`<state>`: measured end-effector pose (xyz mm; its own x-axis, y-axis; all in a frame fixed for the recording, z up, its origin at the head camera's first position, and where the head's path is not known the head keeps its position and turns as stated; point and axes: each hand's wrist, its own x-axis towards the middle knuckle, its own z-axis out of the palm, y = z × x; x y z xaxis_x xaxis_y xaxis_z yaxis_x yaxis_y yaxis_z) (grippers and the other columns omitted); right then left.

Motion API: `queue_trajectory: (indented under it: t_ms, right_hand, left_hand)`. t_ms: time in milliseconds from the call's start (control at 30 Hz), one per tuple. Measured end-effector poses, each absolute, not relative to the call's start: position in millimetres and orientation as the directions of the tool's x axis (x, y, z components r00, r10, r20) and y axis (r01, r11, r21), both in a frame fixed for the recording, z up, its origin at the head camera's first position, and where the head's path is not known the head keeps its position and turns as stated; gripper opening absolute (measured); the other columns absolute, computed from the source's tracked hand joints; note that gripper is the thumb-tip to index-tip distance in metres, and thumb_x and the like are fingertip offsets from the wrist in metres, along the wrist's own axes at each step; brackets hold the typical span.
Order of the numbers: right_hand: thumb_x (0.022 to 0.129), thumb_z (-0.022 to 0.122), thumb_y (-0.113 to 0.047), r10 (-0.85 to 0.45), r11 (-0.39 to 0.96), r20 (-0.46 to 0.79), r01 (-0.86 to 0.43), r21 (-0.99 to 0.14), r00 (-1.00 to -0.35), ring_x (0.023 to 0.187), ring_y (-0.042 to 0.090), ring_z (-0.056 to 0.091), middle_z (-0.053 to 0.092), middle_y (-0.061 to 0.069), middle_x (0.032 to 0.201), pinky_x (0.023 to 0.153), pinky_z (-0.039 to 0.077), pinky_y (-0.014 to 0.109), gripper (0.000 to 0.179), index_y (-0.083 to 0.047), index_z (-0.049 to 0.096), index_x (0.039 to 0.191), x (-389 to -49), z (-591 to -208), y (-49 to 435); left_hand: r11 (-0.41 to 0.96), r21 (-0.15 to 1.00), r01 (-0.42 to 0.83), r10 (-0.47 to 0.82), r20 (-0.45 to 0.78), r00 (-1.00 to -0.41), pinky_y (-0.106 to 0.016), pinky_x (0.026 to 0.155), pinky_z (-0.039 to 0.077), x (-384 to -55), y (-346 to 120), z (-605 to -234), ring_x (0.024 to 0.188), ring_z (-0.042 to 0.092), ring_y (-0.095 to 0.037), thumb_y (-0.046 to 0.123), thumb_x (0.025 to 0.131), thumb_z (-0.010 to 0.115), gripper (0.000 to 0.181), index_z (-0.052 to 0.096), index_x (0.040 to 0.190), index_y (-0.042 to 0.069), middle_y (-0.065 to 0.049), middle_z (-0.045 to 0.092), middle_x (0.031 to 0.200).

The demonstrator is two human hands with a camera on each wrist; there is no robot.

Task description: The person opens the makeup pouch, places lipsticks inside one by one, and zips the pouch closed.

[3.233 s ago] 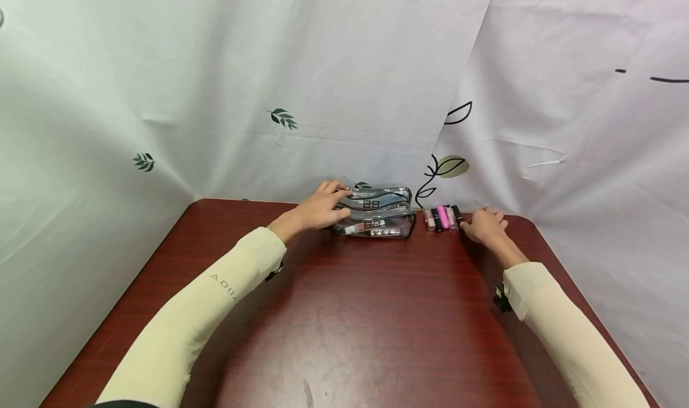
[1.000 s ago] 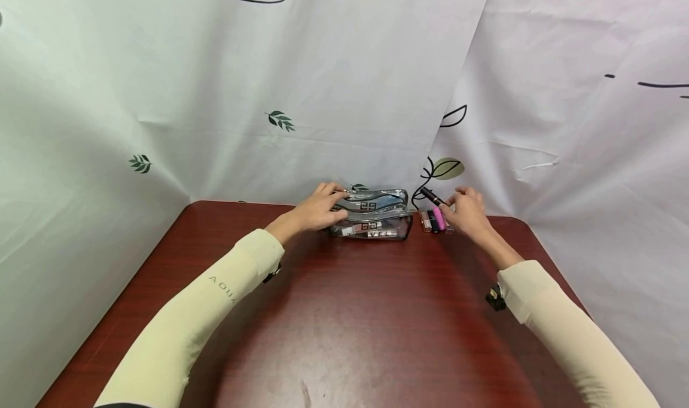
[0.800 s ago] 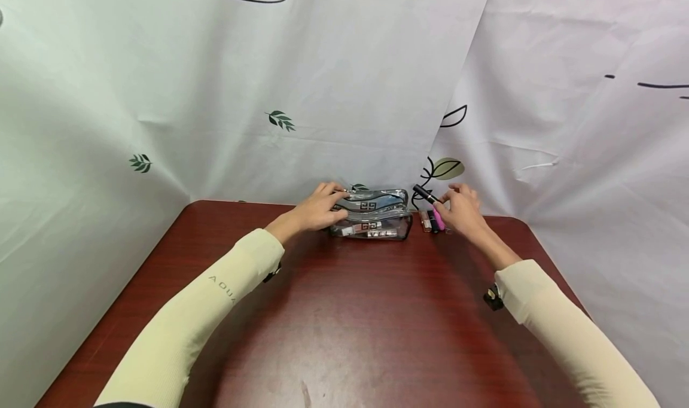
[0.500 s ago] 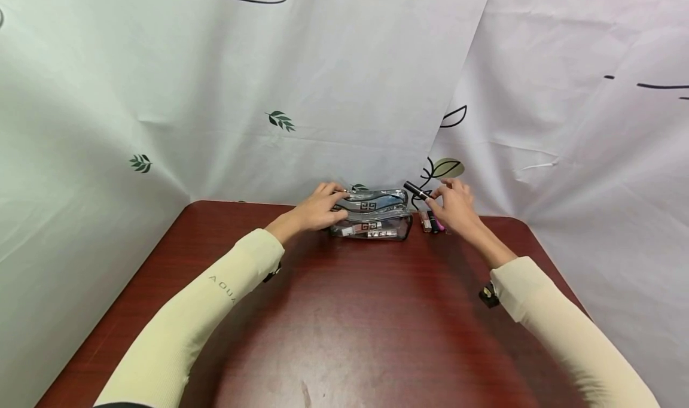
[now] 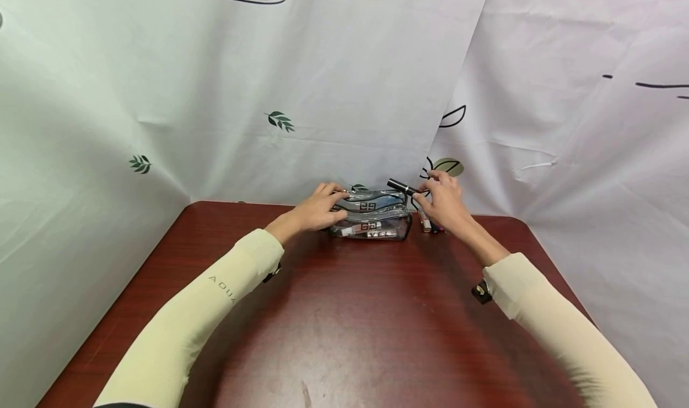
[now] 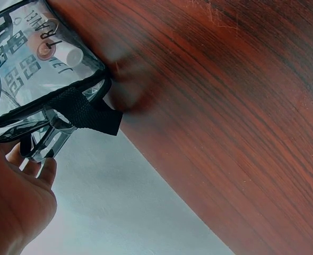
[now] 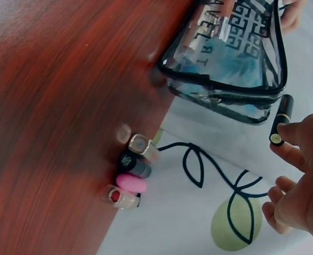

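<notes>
A clear plastic pouch with black trim stands at the far edge of the red-brown table. My left hand holds its top edge at the left end; the pouch shows a small white tube inside. My right hand pinches a black lipstick tube over the pouch's right end. In the right wrist view the black tube hangs just above the pouch, held by my right hand.
Several small lipsticks lie in a row on the table right of the pouch, one of them pink. A white leaf-print cloth hangs close behind and to both sides of the table.
My right hand picked the black tube from the row of lipsticks and carried it left and up to the pouch's right end. The left hand has stayed on the pouch.
</notes>
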<state>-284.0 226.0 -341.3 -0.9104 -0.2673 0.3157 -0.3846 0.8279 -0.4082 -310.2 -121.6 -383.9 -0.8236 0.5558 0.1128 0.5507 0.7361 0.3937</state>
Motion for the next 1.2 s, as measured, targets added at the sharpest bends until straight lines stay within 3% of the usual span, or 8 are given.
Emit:
queue_trajectory:
  t_ms: [433,833,1200]
  right_hand:
    - [0.114,0.065,-0.019,-0.319,0.808,0.348,-0.445,-0.386,-0.881,0.159,0.061,0.029,0.040,0.031,0.174,0.128,0.018,0.081,0.029,0.002,0.077,0.129,-276.9,-333.3,205.5]
    - [0.112,0.068,-0.020,-0.367,0.804,0.382,-0.496,-0.329,-0.848,0.153,0.060,0.035,0.044,0.031,0.171,0.118,0.029,0.078,0.026,0.000,0.078,0.127,-275.7,-340.5,189.5]
    - [0.111,0.070,-0.022,-0.378,0.813,0.366,-0.494,-0.309,-0.850,0.158,0.058,0.033,0.045,0.029,0.172,0.124,0.027,0.078,0.027,-0.001,0.079,0.126,-271.9,-341.6,174.6]
  left_hand:
    - [0.764,0.362,0.534,0.535,0.105,-0.838,-0.061,0.130,0.038,-300.1,-117.9,-375.4,0.162,0.034,-0.039,0.043,0.106,0.047,0.074,0.050,0.170,0.007,-0.017,0.043,0.172]
    - [0.762,0.360,0.538,0.542,0.100,-0.834,-0.062,0.128,0.039,-300.0,-118.1,-374.6,0.161,0.034,-0.040,0.044,0.107,0.045,0.074,0.050,0.170,0.006,-0.018,0.042,0.173]
    - [0.763,0.358,0.539,0.540,0.107,-0.835,-0.061,0.128,0.040,-300.3,-117.6,-376.3,0.160,0.035,-0.040,0.044,0.105,0.046,0.075,0.050,0.170,0.007,-0.018,0.043,0.171]
